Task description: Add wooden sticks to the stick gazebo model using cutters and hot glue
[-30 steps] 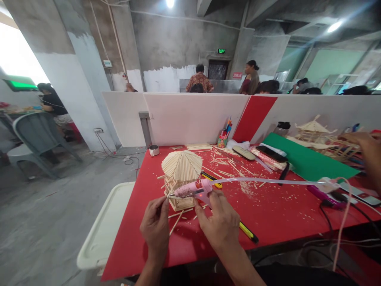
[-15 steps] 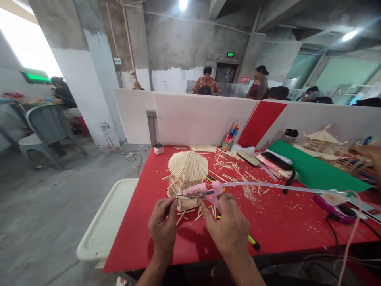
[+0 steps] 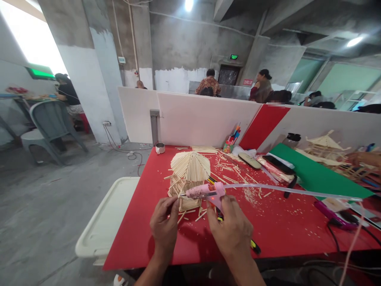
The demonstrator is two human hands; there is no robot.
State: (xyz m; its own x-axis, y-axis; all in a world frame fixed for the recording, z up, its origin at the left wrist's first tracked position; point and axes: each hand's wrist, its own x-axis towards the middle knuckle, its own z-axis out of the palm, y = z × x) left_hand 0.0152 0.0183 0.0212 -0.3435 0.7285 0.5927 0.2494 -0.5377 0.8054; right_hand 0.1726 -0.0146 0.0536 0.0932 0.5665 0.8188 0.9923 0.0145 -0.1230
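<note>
My right hand (image 3: pixel 232 228) grips a pink hot glue gun (image 3: pixel 205 191) with a long clear glue stick (image 3: pixel 285 190) trailing to the right. Its nozzle points left toward my left hand (image 3: pixel 163 222), whose fingers pinch a thin wooden stick (image 3: pixel 178 194) at the nozzle tip. Just behind both stands a small pavilion model (image 3: pixel 187 178) built of wooden sticks with a fanned roof, on the red table (image 3: pixel 282 226).
Loose sticks (image 3: pixel 232 169) litter the table. A yellow-black cutter (image 3: pixel 254 246) lies under my right wrist. A green mat (image 3: pixel 312 171), another stick model (image 3: pixel 324 145), a pen cup (image 3: pixel 230 143) and cables (image 3: pixel 336 222) lie right. A white tray (image 3: pixel 107 218) sits left. Another person's hand (image 3: pixel 364 159) shows far right.
The view has shifted slightly left and down. Both hands keep their grip, staying at the model's front with the glue gun nozzle against the pinched stick.
</note>
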